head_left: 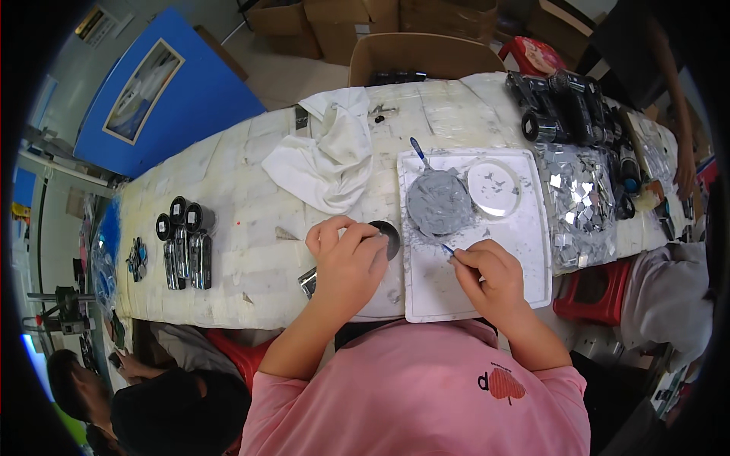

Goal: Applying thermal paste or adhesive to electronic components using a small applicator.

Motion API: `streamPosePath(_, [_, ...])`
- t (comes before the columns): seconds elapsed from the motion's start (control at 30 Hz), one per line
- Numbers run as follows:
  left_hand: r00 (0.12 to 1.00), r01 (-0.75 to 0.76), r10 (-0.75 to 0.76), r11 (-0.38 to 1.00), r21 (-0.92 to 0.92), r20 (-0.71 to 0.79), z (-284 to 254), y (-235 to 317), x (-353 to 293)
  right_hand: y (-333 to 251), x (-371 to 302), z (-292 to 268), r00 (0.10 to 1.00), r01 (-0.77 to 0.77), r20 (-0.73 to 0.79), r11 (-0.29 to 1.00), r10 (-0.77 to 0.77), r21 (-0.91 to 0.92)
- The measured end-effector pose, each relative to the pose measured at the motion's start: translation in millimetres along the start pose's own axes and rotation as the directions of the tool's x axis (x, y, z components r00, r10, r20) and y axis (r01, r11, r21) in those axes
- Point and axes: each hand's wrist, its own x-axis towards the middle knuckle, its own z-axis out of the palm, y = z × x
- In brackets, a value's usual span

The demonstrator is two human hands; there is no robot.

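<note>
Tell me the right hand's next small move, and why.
Probably dip the blue tool into the grey paste: the right hand pinches it near the paste's close edge, while the left hand holds a black round-ended part nearby.

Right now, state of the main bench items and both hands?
Left hand: gripping black round-headed device
Right hand: pinching slim blue tool
Grey paste: uncovered, uneven surface
White round lid: off, grey-smeared
Blue-handled tool: unheld, at paste's edge
White tray: smeared grey
White cloth: crumpled
</note>
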Motion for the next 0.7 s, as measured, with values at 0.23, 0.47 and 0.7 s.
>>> streamPosePath(0.23, [0.991,-0.063,0.055,0.996,0.064,0.125,-3.6,1.2,-20.5,-1.9,5.2,6.5,1.0,0.021,0.02,1.0,-0.021,0.009])
streamPosePath(0.47, [0.993,0.062,-0.062,0.998,0.008,0.101,-19.9,-4.2,-37.9,-9.4,11.0,24.9,0.982,-0.165,0.116,0.971,0.146,0.174])
streamPosePath(0.7, [0.972,0.222,-0.208,0.966,-0.132,0.11,-11.6,-13.5,-51.1,-9.7,24.8,36.2,0.7,-0.714,0.396,0.581,0.594,0.39])
